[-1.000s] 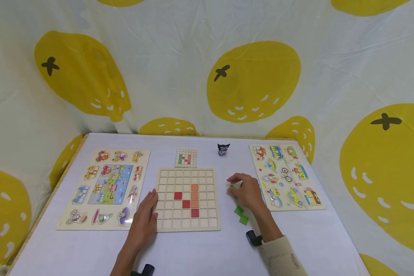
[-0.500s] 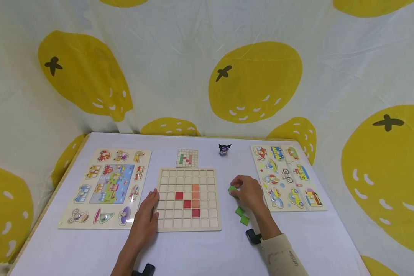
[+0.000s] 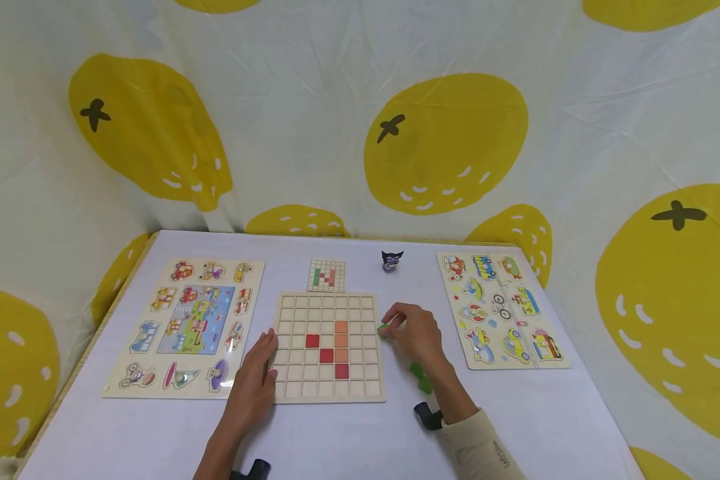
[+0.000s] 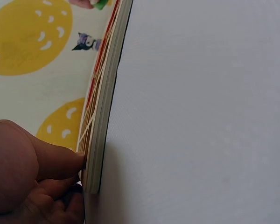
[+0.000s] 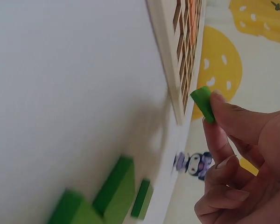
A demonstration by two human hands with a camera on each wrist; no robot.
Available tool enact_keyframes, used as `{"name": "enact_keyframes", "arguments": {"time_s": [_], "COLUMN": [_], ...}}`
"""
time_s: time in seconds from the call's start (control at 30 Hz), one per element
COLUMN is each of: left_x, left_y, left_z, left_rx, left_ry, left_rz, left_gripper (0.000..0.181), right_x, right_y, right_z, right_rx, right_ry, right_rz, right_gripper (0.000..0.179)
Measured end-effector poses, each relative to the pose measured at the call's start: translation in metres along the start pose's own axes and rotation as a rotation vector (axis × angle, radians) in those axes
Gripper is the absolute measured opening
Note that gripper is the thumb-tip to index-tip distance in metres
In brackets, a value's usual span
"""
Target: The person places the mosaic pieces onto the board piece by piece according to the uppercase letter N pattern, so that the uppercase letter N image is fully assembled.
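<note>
A wooden grid board (image 3: 297,371) lies on the white table with red tiles (image 3: 327,356) and orange tiles (image 3: 341,341) in some of its cells. Along its left edge rests my left hand (image 3: 252,380), its thumb touching the rim in the left wrist view. My right hand (image 3: 417,337) pinches a green tile (image 5: 204,103) between thumb and fingers, just above the board's right edge. Loose green tiles (image 5: 114,191) lie on the table below that hand; the wrist partly covers them in the head view. Behind the board lies a small pattern card (image 3: 327,276) with a coloured grid.
On the left is a vehicle puzzle board (image 3: 252,267), and another picture puzzle (image 3: 492,323) lies on the right. A small black and purple figurine (image 3: 391,261) stands at the back. A lemon-print curtain (image 3: 312,133) hangs behind the table.
My right hand has taken up a green tile from the table and carried it left to the board's right edge. The left hand has stayed at the board's left side.
</note>
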State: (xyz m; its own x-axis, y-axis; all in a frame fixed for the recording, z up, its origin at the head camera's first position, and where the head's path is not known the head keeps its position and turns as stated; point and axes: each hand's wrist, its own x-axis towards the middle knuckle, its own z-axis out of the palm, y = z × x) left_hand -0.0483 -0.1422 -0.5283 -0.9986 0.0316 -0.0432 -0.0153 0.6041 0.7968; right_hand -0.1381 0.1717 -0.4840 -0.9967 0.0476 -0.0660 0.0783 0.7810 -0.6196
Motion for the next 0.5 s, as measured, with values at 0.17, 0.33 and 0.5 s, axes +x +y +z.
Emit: {"name": "enact_keyframes", "arguments": {"time_s": [0.17, 0.33, 0.5], "left_x": [0.0, -0.001, -0.001], "left_y": [0.001, 0.002, 0.002], "left_z": [0.001, 0.0, 0.001], "left_rx": [0.005, 0.006, 0.002], "left_ry": [0.001, 0.0, 0.007], "left_rz": [-0.005, -0.007, -0.004], "left_gripper": [0.069, 0.07, 0.069], "right_x": [-0.003, -0.005, -0.003], "right_y": [-0.016, -0.033, -0.048], "right_z": [0.011, 0.024, 0.036], "right_rx": [0.027, 0.064, 0.102], "right_ry": [-0.001, -0.013, -0.038], "right_rz": [-0.041, -0.063, -0.101], "right_gripper": [0.017, 0.017, 0.016]}}
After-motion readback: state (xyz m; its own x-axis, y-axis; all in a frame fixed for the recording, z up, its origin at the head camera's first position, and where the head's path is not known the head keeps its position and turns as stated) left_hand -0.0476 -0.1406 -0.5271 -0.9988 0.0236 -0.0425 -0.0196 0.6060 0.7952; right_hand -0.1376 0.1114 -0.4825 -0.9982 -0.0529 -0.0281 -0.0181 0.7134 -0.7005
